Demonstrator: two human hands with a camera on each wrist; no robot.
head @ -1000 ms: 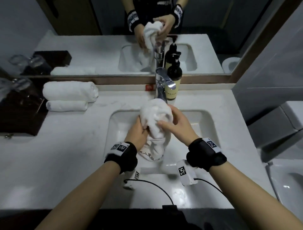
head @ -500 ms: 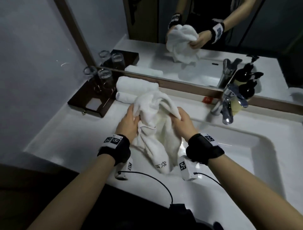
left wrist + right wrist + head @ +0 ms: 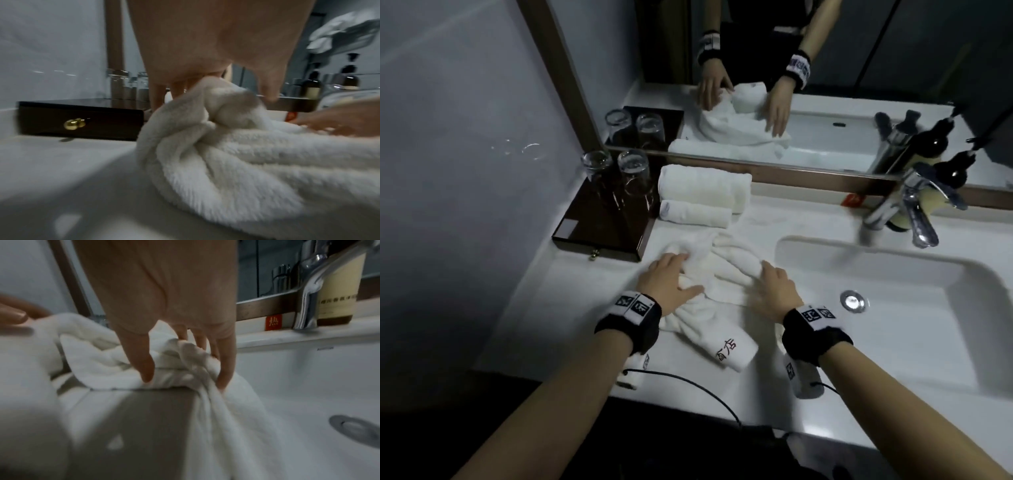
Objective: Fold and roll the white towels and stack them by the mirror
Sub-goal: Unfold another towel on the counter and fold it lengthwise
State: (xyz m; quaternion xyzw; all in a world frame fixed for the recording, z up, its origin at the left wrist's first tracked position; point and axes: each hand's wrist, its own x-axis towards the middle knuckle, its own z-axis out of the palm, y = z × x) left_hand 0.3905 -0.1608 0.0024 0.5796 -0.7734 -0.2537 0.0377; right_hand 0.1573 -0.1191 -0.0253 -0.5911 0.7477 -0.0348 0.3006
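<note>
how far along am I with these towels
Done: two rolled towels lie by the mirror. In hand: a third towel lies crumpled on the counter, left hand and right hand gripping it. Left: fold, roll, stack it.

You stand at a white counter (image 3: 558, 308) with a moulded white basin (image 3: 893, 308) set into it on your right, a chrome drain plug (image 3: 854, 301) in its floor. A chrome tap (image 3: 914, 212) rises behind the basin, and a pale bottle (image 3: 337, 288) with a dark pump top stands just behind the tap. A mirror (image 3: 825, 68) in a brown frame runs along the back of the counter. To your left is a plain grey wall (image 3: 448, 137). A dark wooden tray (image 3: 599, 233) with a small brass knob sits in the back left corner, and two clear glasses (image 3: 616, 178) stand on it. The light is dim and cool.
</note>
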